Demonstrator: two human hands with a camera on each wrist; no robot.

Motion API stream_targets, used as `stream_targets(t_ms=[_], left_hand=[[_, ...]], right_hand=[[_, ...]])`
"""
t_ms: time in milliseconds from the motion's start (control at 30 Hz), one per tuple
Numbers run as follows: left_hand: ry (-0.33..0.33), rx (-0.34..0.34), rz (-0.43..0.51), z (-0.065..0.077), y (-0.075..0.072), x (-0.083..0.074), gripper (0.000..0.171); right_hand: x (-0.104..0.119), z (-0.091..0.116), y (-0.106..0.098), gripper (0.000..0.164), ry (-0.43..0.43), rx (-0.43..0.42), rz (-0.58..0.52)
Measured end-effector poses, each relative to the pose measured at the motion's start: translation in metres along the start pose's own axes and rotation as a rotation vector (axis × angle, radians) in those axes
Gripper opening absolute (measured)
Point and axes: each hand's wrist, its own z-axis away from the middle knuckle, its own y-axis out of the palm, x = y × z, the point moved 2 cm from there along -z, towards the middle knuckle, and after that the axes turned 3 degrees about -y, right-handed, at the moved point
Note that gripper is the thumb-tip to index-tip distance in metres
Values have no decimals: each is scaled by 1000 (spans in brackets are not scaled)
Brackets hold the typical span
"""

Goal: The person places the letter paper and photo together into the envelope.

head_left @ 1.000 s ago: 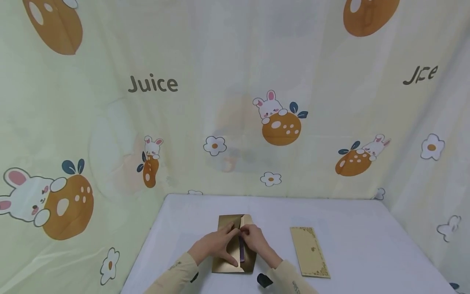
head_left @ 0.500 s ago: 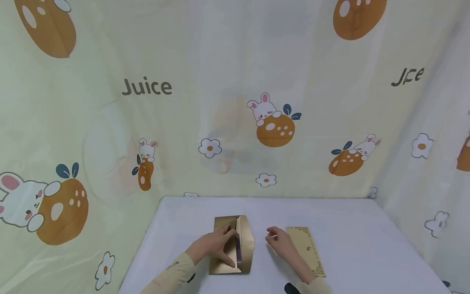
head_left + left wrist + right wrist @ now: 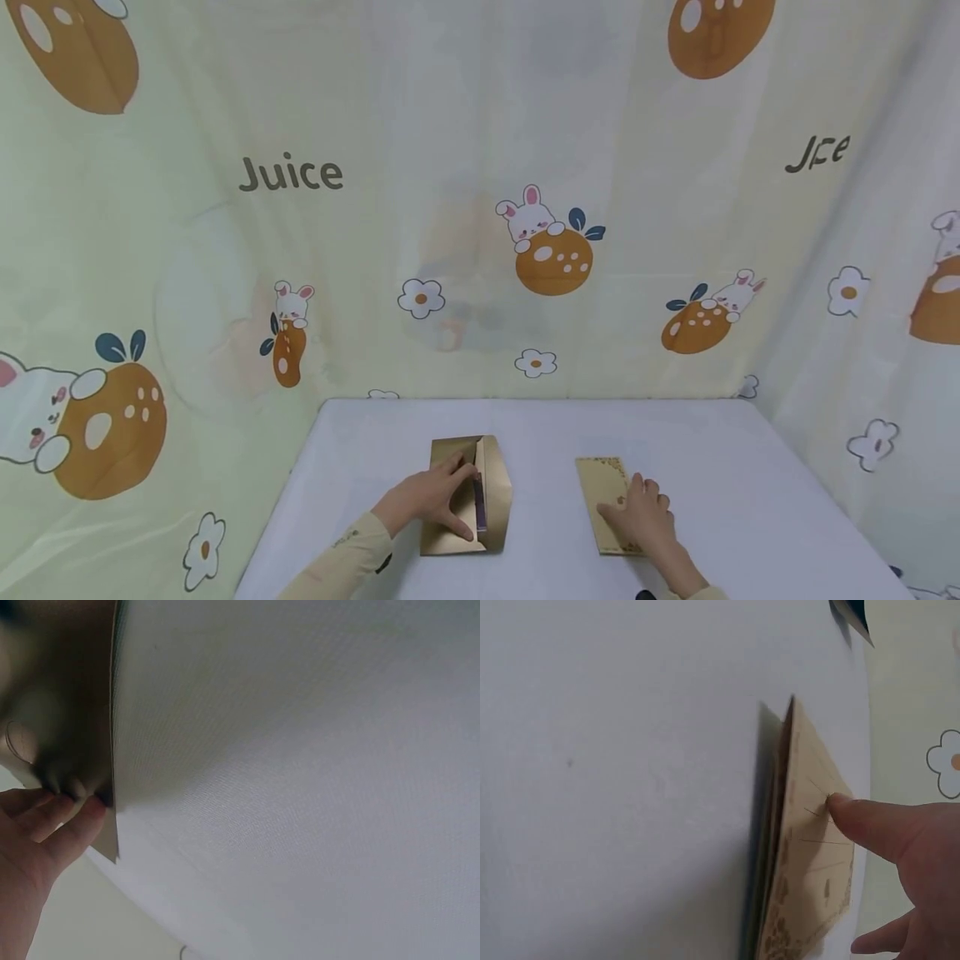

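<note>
A gold paper envelope (image 3: pixel 497 487) lies toward the table's left, its flap folded out to the right. A dark purple strip (image 3: pixel 481 504) shows in its opening. My left hand (image 3: pixel 429 497) rests on the envelope with thumb and fingers spread along the opening; the left wrist view shows its fingertips pressing the gold paper (image 3: pixel 82 712). My right hand (image 3: pixel 647 518) is over a cream card with ornamental corners (image 3: pixel 595 477). In the right wrist view the thumb (image 3: pixel 862 821) touches the face of the card (image 3: pixel 810 825), which has layered edges, while another finger stays apart from it.
Both things lie on a white-covered table (image 3: pixel 540 442). A curtain (image 3: pixel 450 208) printed with rabbits, oranges and flowers hangs behind and beside it.
My right hand has left the envelope's opening and moved right to the cream card. The envelope's flap now lies spread out. My left hand keeps its place on the envelope.
</note>
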Motion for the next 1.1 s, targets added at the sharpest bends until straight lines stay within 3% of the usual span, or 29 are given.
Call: stream_targets(t_ms=[200, 400, 500, 733, 933, 1100], left_hand=[[2, 8, 9, -1, 2, 0, 102], [-1, -7, 0, -5, 6, 3, 103], [1, -10, -2, -6, 6, 4, 104], [-2, -1, 1, -5, 2, 2, 105], [1, 2, 3, -5, 3, 3, 104], [0, 5, 0, -5, 4, 3, 104]], right_hand=[[1, -3, 4, 97, -23, -6, -37], [-3, -10, 0, 99, 8, -4, -142], [-11, -16, -2, 87, 28, -5, -200], [-27, -21, -12, 40, 109, -4, -303], [-33, -22, -16, 33, 120, -26, -360], [-27, -27, -15, 32, 108, -41, -480]])
